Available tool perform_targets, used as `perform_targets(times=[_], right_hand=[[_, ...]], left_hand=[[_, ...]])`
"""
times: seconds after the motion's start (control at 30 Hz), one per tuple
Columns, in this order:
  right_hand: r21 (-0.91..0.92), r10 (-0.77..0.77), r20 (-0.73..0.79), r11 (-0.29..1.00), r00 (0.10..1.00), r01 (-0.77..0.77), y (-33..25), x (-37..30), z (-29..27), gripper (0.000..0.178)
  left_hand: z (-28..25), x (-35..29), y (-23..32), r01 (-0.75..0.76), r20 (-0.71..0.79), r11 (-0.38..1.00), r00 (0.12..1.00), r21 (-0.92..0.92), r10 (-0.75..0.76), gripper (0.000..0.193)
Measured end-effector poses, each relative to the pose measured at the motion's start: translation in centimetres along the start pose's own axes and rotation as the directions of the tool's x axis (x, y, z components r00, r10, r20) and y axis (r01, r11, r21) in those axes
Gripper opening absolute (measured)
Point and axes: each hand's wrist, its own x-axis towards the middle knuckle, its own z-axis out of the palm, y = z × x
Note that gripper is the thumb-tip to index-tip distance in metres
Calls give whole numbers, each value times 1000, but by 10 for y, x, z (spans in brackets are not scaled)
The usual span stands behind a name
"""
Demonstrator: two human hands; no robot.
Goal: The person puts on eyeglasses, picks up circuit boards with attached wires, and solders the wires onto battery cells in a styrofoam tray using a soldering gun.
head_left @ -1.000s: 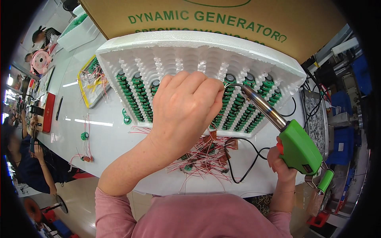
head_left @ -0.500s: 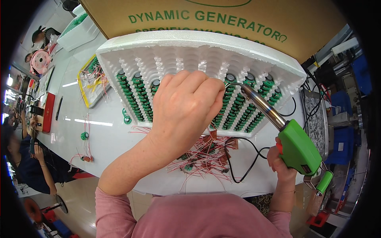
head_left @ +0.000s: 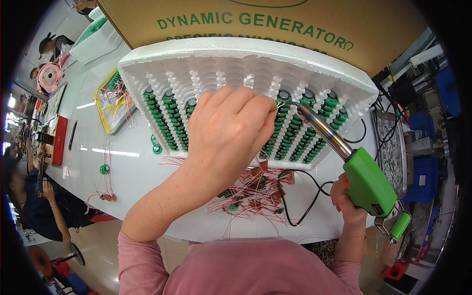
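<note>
My right hand (head_left: 350, 202) is wrapped round the grip of a green soldering gun (head_left: 369, 179), a finger by its red trigger. The gun's metal barrel slants up to the left, its thin bent tip ending beside the fingertips of my left hand (head_left: 231, 130). That hand is closed in a pinch over a white foam tray (head_left: 246, 49); whatever lies between its fingers is hidden, though a thin bright end shows near the iron's tip. Rows of green ring coils (head_left: 330, 108) stand in the tray's grooves, and my left hand covers the middle rows.
Below the tray lies a heap of red and white wires with small brown boards (head_left: 255, 191), a black cable (head_left: 295, 223) beside it. A cardboard box (head_left: 344, 24) stands behind. At left are a yellow-rimmed tray (head_left: 105, 115), a wired coil (head_left: 104, 169) and a co-worker (head_left: 37, 196).
Both hands and the soldering gun keep nearly the same pose. The whole view has shifted very slightly; the iron's tip stays by my left fingertips.
</note>
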Motion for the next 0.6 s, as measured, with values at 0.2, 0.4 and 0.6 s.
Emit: perform_targets(times=[0.2, 0.4, 0.6], right_hand=[[-599, -231, 200, 740, 952, 305, -14, 11, 21, 21], [-568, -94, 25, 818, 995, 92, -19, 9, 25, 20], [-297, 71, -203, 946, 977, -130, -21, 7, 28, 21]], left_hand=[[1, -3, -2, 10, -6, 1000, 1000, -2, -10, 10], [-5, -1, 0, 0, 2, 1000, 1000, -8, 0, 11], [-9, -2, 2, -8, 11, 1000, 1000, -9, 8, 11]])
